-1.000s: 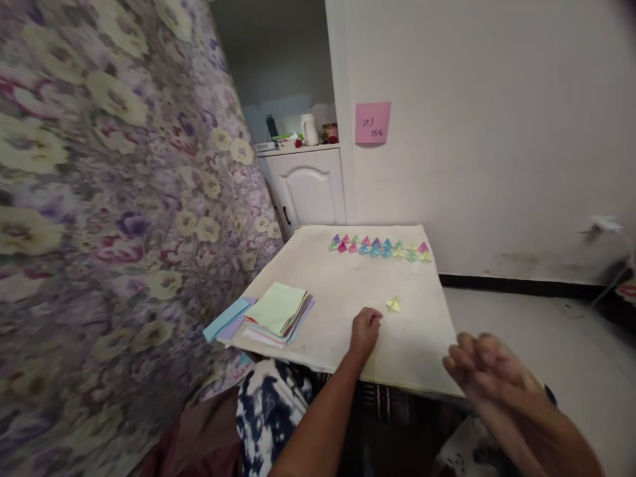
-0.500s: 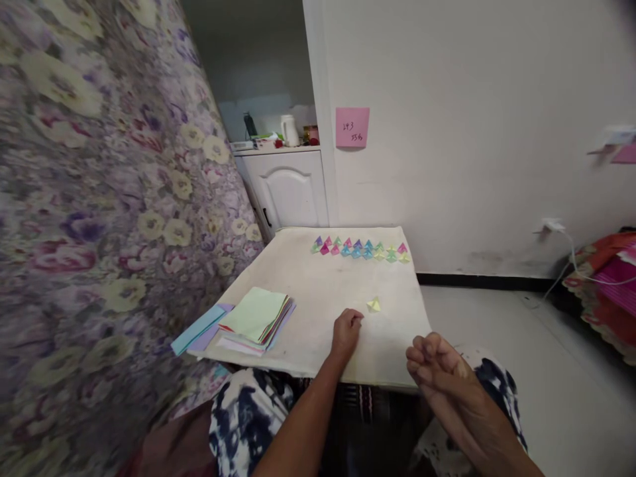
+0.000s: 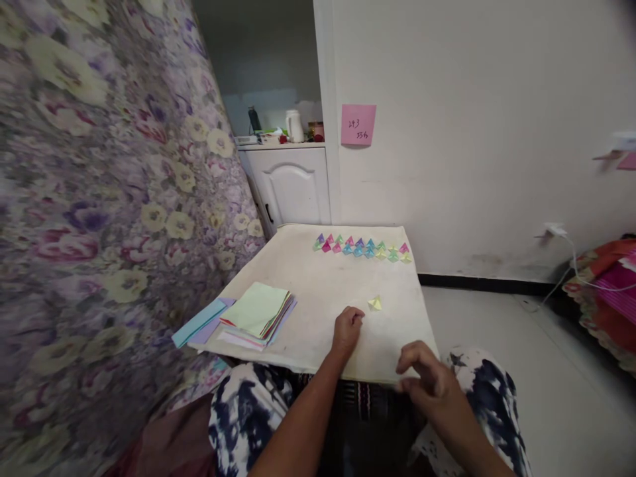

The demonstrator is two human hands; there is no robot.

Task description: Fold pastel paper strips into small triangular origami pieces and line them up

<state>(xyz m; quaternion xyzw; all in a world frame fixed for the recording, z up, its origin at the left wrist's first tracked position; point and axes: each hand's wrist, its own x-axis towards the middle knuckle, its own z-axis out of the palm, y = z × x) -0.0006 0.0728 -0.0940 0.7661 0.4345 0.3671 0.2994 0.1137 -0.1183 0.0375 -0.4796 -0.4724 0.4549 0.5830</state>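
My left hand (image 3: 348,330) rests on the cream-covered table (image 3: 308,278) with its fingers curled in; whether anything is inside them is hidden. Just beyond it, to the right, lies a small yellow folded paper piece (image 3: 375,303). Over the table's near right corner is my right hand (image 3: 424,377), thumb and index finger apart, nothing seen between them. Two rows of small folded paper pieces (image 3: 358,250) in several colours stand along the far side of the table. A stack of coloured paper sheets (image 3: 256,308), pale green on top, sits at the left.
Blue folded paper (image 3: 199,322) lies at the table's left edge, beside a floral curtain (image 3: 124,232). A white cabinet (image 3: 293,185) and a wall with a pink note (image 3: 358,124) stand behind. At the right are a socket with a cable (image 3: 555,230) and red fabric (image 3: 606,291).
My right hand has turned over, moved slightly left, and its thumb and index finger have opened apart. My left hand stays in the same place, and the view has shifted slightly.
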